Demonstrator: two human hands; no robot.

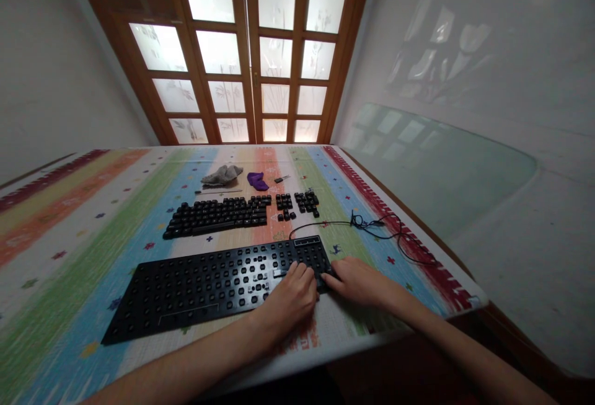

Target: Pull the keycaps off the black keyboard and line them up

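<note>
A black keyboard base (199, 281) without its keycaps lies slantwise on the table, rows of bare key stems showing. My left hand (295, 290) rests over its right part, fingers curled down and pressed together; whatever is under the fingertips is hidden. At the base's right edge, my right hand (357, 281) grips with thumb and bent fingers. Behind the base, loose black keycaps (216, 214) sit grouped in keyboard order. Smaller groups of keycaps (307, 201) stand to their right. A black cable (325, 223) leaves the base's top edge.
A grey cloth (222, 175), a purple cloth (257, 181), a small black tool with metal prongs (281, 179) and a thin rod (218, 191) lie farther back. The cable's coil (372, 225) is at the right. A striped tablecloth (83, 281) covers the table; a wall (534, 237) borders the right side.
</note>
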